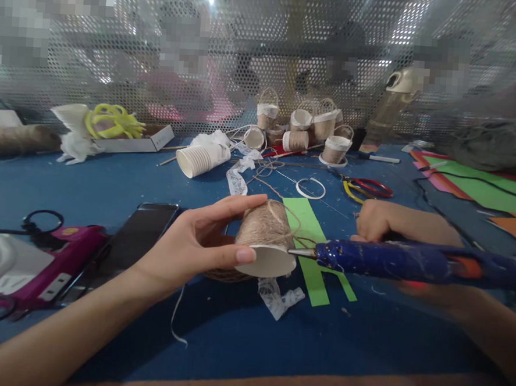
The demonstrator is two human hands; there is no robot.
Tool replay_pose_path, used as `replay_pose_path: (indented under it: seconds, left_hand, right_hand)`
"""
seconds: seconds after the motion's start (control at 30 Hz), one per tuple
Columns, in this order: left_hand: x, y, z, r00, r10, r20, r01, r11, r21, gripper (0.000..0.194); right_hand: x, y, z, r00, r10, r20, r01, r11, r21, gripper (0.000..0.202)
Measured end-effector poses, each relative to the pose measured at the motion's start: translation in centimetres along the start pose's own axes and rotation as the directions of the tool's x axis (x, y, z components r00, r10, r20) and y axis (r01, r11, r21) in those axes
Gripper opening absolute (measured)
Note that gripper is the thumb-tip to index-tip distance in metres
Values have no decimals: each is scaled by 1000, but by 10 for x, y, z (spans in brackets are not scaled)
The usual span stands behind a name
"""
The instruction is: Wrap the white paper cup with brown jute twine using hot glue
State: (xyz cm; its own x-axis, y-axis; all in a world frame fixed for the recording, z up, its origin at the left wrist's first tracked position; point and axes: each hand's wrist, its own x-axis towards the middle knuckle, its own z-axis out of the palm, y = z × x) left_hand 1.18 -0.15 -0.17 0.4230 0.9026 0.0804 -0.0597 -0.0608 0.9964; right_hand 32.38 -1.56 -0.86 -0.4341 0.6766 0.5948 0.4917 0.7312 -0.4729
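Observation:
My left hand (203, 236) is closed around a paper cup (267, 225) wrapped in brown twine, thumb near the rim. The cup lies tilted, its white mouth toward me. A loose strand of twine trails from its side. From the right, a blue hot glue gun (380, 260) reaches across, its metal nozzle at the cup's rim. Behind the gun body, my right hand (376, 220) is closed on it; the handle is mostly hidden. Below the cup lie a scrap of white lace (278, 299) and a cut green paper strip (308, 237).
Several small twine-covered baskets (326, 124) stand at the back, beside stacked paper cups (196, 161). Red and yellow scissors (367, 189) lie behind my right hand. A phone (137, 232) and a magenta power strip (56, 268) are at left, coloured paper (481, 186) at right.

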Motion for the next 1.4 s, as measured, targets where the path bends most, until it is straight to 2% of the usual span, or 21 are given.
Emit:
replay_pose_path:
  seconds: [0.87, 1.4]
  left_hand:
    - [3, -4, -1, 998, 30, 50, -29, 999, -16, 52]
    - [2, -7, -2, 997, -29, 72, 28, 999, 19, 55]
  right_hand:
    - [1, 1, 3, 1000, -9, -12, 9, 1000, -11, 29]
    - [1, -1, 4, 1000, -11, -15, 11, 1000, -28, 29]
